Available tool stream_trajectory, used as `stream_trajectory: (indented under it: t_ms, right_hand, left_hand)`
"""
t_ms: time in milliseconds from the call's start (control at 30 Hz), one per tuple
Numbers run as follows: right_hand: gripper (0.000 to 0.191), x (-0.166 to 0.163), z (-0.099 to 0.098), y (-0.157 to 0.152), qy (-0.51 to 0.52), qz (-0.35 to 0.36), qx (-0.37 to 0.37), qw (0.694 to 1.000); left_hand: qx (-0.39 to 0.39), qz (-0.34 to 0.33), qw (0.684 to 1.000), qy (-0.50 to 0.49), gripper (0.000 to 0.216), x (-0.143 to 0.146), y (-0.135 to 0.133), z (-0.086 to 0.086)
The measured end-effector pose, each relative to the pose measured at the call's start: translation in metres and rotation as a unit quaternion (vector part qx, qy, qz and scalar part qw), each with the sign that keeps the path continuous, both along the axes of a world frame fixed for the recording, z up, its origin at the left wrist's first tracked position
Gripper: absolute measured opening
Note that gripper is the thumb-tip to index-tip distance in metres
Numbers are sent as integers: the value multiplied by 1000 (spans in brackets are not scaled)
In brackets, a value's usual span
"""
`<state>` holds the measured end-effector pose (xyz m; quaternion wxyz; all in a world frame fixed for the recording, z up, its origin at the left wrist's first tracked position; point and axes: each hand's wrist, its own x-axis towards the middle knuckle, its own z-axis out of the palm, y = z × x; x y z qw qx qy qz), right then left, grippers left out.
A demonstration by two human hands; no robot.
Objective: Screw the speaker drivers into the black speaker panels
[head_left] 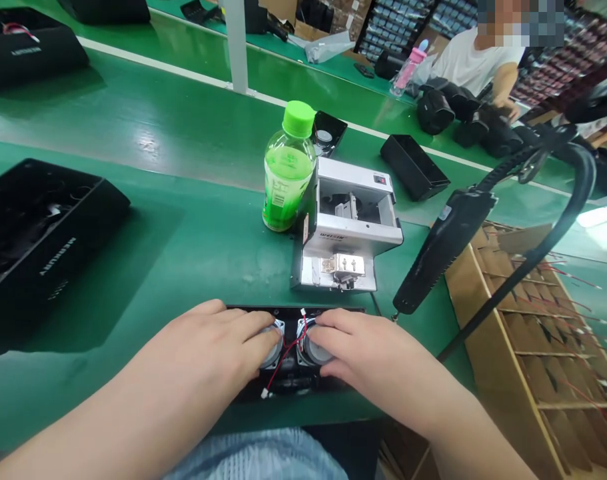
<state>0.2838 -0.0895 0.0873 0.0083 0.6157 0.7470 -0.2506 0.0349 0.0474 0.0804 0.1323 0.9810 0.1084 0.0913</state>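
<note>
A black speaker housing (293, 385) lies at the near edge of the green bench. Two round silver speaker drivers sit side by side in it, with red and white wires (283, 363) running between them. My left hand (218, 347) rests on the left driver (273, 350), fingers curled over it. My right hand (368, 353) covers the right driver (313, 350) the same way. Most of the housing is hidden under both hands.
Beyond the housing stand a grey screw feeder machine (348, 227) and a green drink bottle (288, 170). A black electric screwdriver (443, 243) hangs at the right above a cardboard divider box (543, 347). Black housings (38, 233) lie to the left. A person sits at the far right.
</note>
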Motion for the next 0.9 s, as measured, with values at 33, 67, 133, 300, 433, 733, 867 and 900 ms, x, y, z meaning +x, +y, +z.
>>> stream_trajectory:
  t_ms: [33, 67, 133, 300, 433, 733, 867, 900]
  right_hand:
    - [34, 1, 1, 0, 0, 4, 0, 1000]
    - [36, 1, 2, 1, 1, 9, -1, 1000]
    - [39, 1, 3, 1, 4, 18, -3, 1000]
    - [27, -1, 4, 1, -8, 17, 2, 1000]
    - [18, -2, 3, 1, -11, 11, 6, 1000]
    - [21, -5, 1, -3, -18, 6, 14, 1000]
    - [21, -4, 2, -3, -22, 9, 19, 1000]
    - [22, -4, 3, -3, -23, 11, 21, 999]
  left_hand:
    - [1, -3, 1000, -2, 31, 1, 0, 0]
    - [4, -5, 1000, -9, 31, 1, 0, -1]
    - [13, -7, 1000, -21, 37, 2, 1, -2]
    - [28, 1, 999, -40, 47, 1, 2, -3]
    - [35, -1, 999, -39, 51, 2, 2, -3]
    - [53, 1, 998, -37, 57, 5, 0, -1]
    - [55, 7, 998, -30, 55, 3, 0, -1]
    - [54, 6, 998, -32, 54, 3, 1, -1]
